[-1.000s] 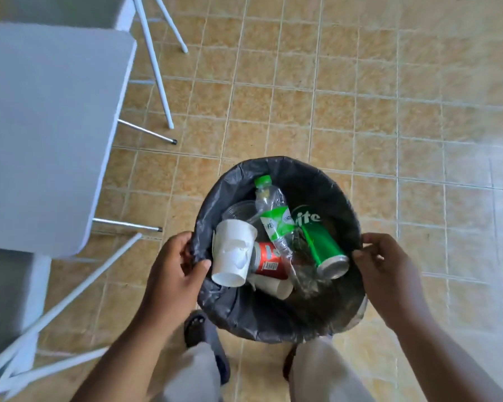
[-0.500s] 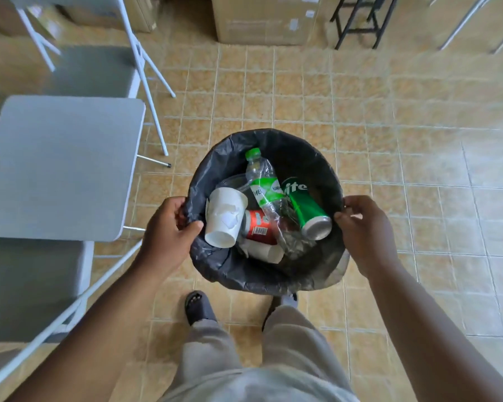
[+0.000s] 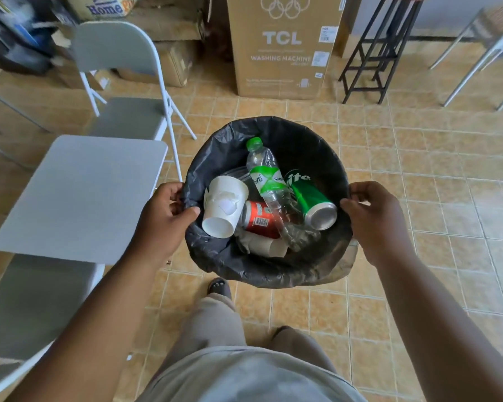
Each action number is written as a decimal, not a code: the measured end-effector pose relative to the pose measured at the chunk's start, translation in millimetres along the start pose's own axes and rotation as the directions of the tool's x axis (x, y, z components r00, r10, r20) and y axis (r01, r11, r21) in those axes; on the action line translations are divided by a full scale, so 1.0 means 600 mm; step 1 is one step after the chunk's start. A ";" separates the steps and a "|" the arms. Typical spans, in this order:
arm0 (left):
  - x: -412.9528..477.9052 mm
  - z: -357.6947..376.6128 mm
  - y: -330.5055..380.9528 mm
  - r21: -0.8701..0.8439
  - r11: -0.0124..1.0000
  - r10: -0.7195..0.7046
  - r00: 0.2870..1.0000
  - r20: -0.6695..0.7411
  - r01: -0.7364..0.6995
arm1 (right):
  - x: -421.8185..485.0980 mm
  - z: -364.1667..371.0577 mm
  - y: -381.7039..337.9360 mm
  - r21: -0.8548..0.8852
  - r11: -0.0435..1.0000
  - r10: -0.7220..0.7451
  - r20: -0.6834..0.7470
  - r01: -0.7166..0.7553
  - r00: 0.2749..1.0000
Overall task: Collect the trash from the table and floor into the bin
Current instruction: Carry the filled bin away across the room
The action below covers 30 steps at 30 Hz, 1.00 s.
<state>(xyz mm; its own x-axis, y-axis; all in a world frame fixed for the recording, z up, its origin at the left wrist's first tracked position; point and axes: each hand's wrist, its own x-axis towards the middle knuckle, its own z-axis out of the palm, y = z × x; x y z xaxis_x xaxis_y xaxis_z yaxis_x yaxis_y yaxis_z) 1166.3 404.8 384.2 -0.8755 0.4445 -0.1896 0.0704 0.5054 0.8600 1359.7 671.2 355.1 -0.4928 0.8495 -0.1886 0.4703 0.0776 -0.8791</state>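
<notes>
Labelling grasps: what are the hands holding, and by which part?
The bin, by its liner-covered rim: left hand grips the left side, right hand the right side.

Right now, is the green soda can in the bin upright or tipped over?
Tipped over: the green can lies aslant inside the bin, silver end toward the near rim, beside the plastic bottle.

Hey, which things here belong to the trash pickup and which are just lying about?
Part of the job: bin, gripped at its rim by the left hand and right hand; inside it, paper cup, plastic bottle, green can, red can.
Just lying about: folding chair, washing machine box, black stool frame.
</notes>
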 end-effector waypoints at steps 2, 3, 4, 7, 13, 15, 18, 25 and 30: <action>0.032 -0.003 0.007 -0.015 1.000 0.005 1.000 -0.003 -0.005 | 0.029 0.011 -0.013 -0.004 1.000 -0.008 0.004 0.008 1.000; 0.052 -0.005 0.010 -0.017 1.000 0.012 1.000 -0.003 -0.012 | 0.047 0.019 -0.018 0.001 1.000 -0.008 0.004 0.008 1.000; 0.074 -0.007 0.012 -0.019 1.000 0.019 1.000 -0.004 -0.019 | 0.065 0.029 -0.025 0.007 1.000 -0.010 0.002 0.010 1.000; 0.161 -0.019 0.017 -0.052 0.998 0.038 0.999 0.008 -0.037 | 0.129 0.068 -0.056 0.014 1.000 -0.013 -0.029 0.014 0.999; 0.296 -0.039 0.041 -0.092 0.994 0.067 0.998 -0.002 -0.067 | 0.230 0.116 -0.127 -0.027 0.999 -0.042 -0.043 0.040 0.998; 0.349 -0.050 0.057 -0.098 0.992 0.080 0.997 0.010 -0.079 | 0.271 0.135 -0.161 -0.045 0.997 -0.064 -0.066 0.061 0.996; 0.422 -0.067 0.072 -0.096 0.990 0.107 0.994 0.034 -0.103 | 0.333 0.167 -0.197 -0.062 0.996 -0.066 -0.082 0.061 0.994; 0.559 -0.076 0.103 -0.126 0.990 0.074 0.997 0.026 -0.070 | 0.468 0.226 -0.260 -0.010 0.998 -0.067 -0.065 0.066 0.996; 0.661 -0.042 0.136 -0.115 0.992 0.047 0.999 -0.005 -0.048 | 0.595 0.243 -0.279 0.009 0.996 -0.088 -0.038 0.089 0.995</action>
<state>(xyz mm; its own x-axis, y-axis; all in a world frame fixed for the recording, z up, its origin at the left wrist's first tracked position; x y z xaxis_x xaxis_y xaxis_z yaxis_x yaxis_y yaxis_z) 813.1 603.7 390.9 -0.8737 0.4640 -0.1461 0.0563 0.3949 0.9170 998.4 885.3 371.2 -0.5040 0.8586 -0.0935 0.4184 0.1480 -0.8961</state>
